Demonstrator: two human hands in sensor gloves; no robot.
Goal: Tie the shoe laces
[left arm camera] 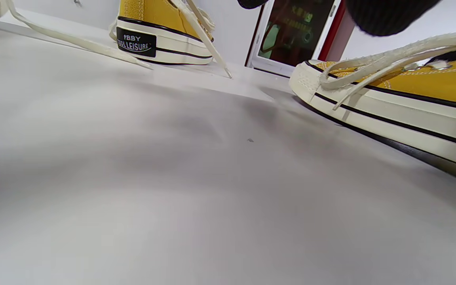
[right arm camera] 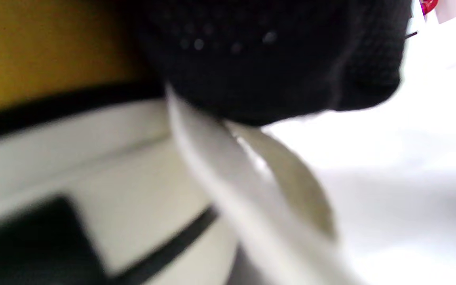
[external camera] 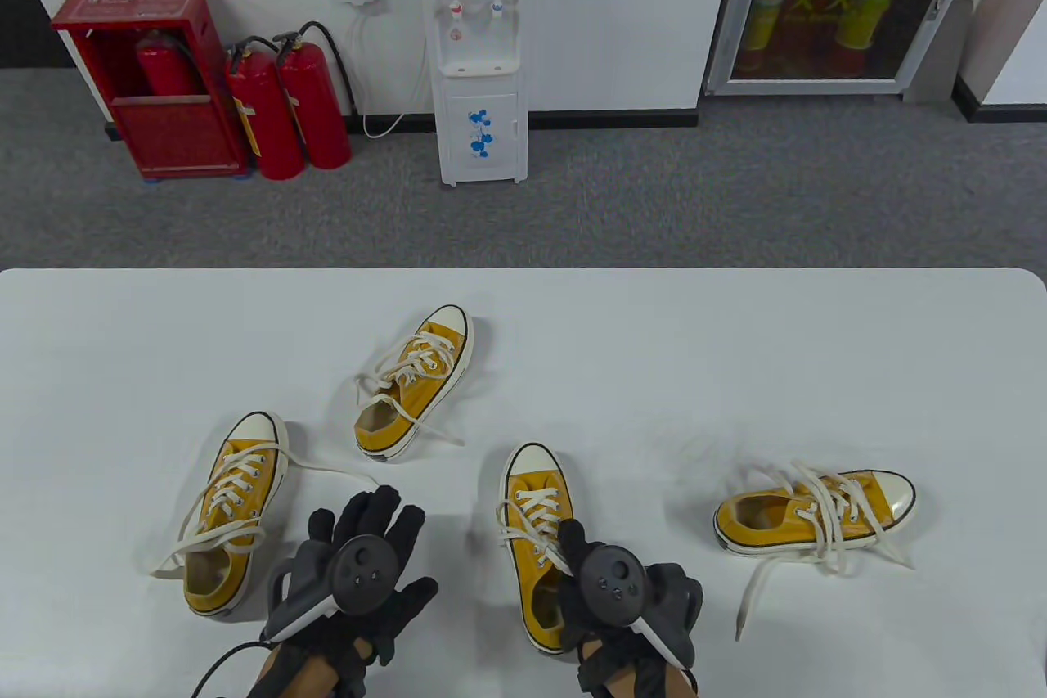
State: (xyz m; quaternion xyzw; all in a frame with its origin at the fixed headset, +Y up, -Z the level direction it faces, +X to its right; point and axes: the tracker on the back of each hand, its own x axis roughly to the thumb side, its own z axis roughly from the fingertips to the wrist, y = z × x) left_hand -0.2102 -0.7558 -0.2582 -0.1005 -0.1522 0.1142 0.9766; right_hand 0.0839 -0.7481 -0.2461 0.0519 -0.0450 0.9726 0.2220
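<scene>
Four yellow sneakers sit on the white surface [external camera: 736,354], all with laces loose, and the action is at the near-centre shoe [external camera: 530,502]. The right hand [external camera: 622,592] is down over its heel end; the blurred right wrist view shows gloved fingers [right arm camera: 275,59] on a white lace [right arm camera: 228,166] beside the shoe's sole, so that grip looks closed on the lace, though the blur leaves some doubt. The left hand [external camera: 368,559] hovers just left of that shoe, fingers spread and relaxed, holding nothing.

The other three wait: one at near left [external camera: 233,510], one further back [external camera: 417,383], one on the right [external camera: 818,514].

For a good start, the left hand should find the shoe's other lace end, and both ends should be drawn up evenly before crossing. Keep the tension modest, or this light shoe may slide or tip. Pinch near the eyelets, not the tips, for better control.
</scene>
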